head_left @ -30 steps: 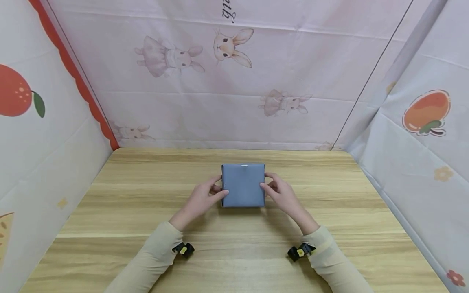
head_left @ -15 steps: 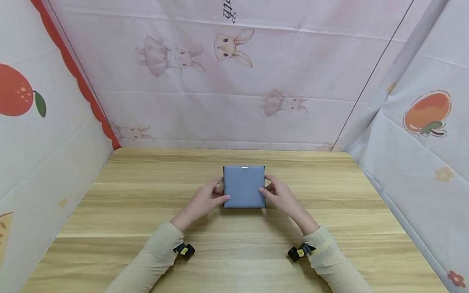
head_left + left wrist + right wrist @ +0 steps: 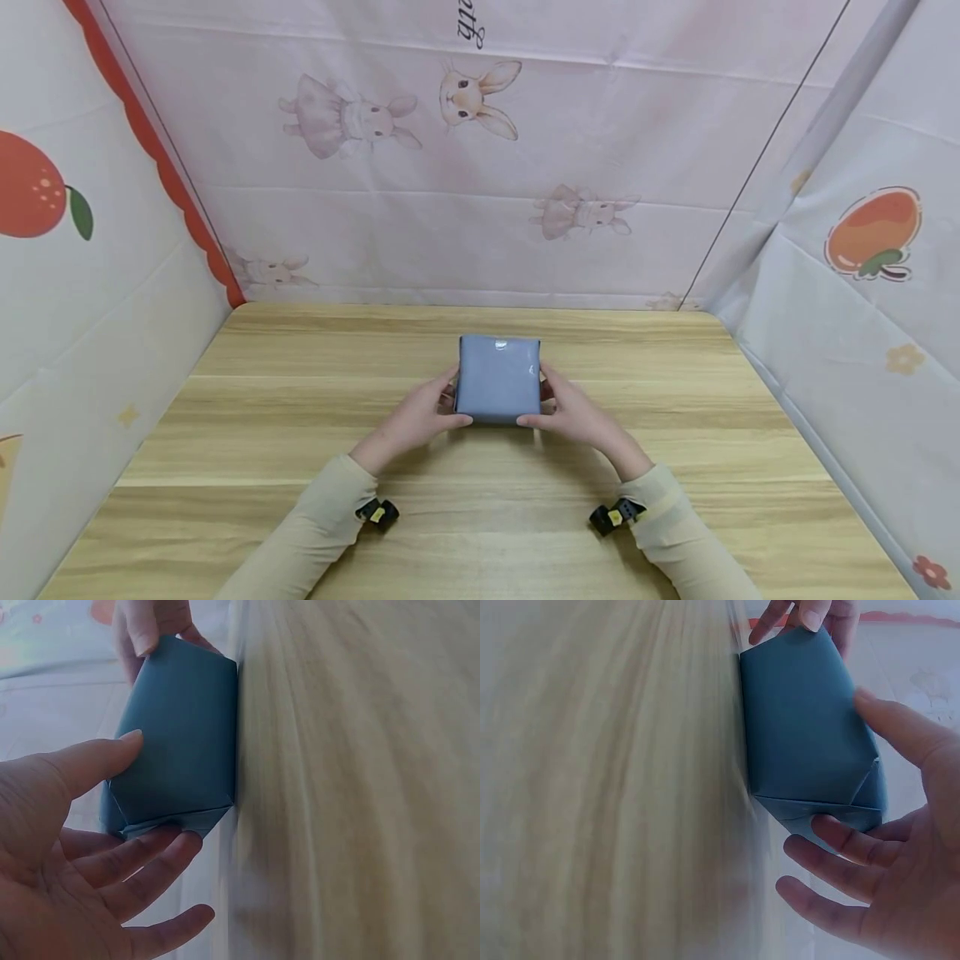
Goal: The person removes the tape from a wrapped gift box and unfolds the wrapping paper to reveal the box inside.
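- I see, from my remote seat, a blue wrapped box (image 3: 498, 379) apparently resting on the bench (image 3: 300, 408), held at both ends.
- Left hand (image 3: 418, 414) is clamped on the box's left end, thumb at its near upper edge, fingertips against the left folded flap (image 3: 176, 823).
- Right hand (image 3: 576, 410) mirrors that pinch on the box, its fingertips at the right folded flap (image 3: 825, 812).
- Even, light pressure would serve best, in my judgement; squeezing could crease the paper, while slack fingers might let the flaps lift.
- A glossy patch (image 3: 501, 344) marks the box's top toward its far edge; tape or glare, I cannot tell.
- Nearer the wearer than the box sit the left wrist camera (image 3: 378, 514) and right wrist camera (image 3: 615, 517); lowered wrists could knock them.
- Beyond the box hangs a rabbit-print drape (image 3: 450, 242), well apart and, I judge, no obstacle.
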Demonstrator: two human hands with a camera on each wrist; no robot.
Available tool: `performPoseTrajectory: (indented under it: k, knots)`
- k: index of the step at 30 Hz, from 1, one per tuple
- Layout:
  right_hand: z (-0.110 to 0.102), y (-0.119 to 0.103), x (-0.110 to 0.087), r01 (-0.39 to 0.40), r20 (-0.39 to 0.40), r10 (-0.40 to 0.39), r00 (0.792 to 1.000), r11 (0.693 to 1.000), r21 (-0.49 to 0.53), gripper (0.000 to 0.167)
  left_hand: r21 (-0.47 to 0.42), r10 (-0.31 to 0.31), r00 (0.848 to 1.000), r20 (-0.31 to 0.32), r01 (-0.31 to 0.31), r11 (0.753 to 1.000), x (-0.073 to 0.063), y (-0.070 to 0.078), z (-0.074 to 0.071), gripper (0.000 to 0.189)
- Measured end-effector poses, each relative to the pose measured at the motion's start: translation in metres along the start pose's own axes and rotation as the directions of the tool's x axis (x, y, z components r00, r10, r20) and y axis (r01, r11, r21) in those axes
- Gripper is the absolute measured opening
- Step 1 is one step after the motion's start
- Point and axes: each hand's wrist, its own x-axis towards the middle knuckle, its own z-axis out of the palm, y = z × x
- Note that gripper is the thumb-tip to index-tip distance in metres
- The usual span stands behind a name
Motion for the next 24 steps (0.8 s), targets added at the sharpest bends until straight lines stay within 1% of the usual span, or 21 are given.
performPoseTrajectory:
  k: [3, 7, 9, 12, 17, 24]
  knots:
    - [0.0003, -0.0002, -0.0001, 0.027, 0.008, -0.027, 1.000, 1.000, 0.009, 0.108, 0.009, 0.006, 1.000, -0.005, -0.006, 1.000, -0.0005, 0.0006, 0.0000, 0.088]
    - [0.0003, -0.0006, -0.0002, 0.041, 0.016, -0.041, 0.999, 0.999, 0.011, 0.097, 0.031, -0.010, 1.000, -0.004, 0.010, 0.999, -0.0011, 0.0013, -0.0001, 0.081]
    - [0.0007, 0.0001, 0.0004, 0.039, 0.025, -0.039, 0.999, 0.999, 0.007, 0.091, 0.043, -0.022, 1.000, -0.005, 0.022, 0.999, -0.0012, 0.0017, -0.0001, 0.078]
    - [0.0013, 0.0014, 0.0014, 0.032, 0.032, -0.032, 0.999, 0.999, 0.000, 0.087, 0.055, -0.034, 0.999, -0.006, 0.035, 0.998, -0.0010, 0.0022, 0.0001, 0.074]
    - [0.0003, 0.0020, 0.0013, 0.025, 0.035, -0.024, 0.999, 1.000, -0.006, 0.088, 0.068, -0.037, 0.999, 0.002, 0.037, 0.997, -0.0015, 0.0024, -0.0015, 0.075]
    - [-0.0069, 0.0019, -0.0038, -0.014, 0.059, 0.016, 0.998, 0.999, -0.033, 0.086, 0.069, -0.037, 0.999, 0.027, 0.035, 0.997, -0.0025, -0.0015, -0.0071, 0.075]
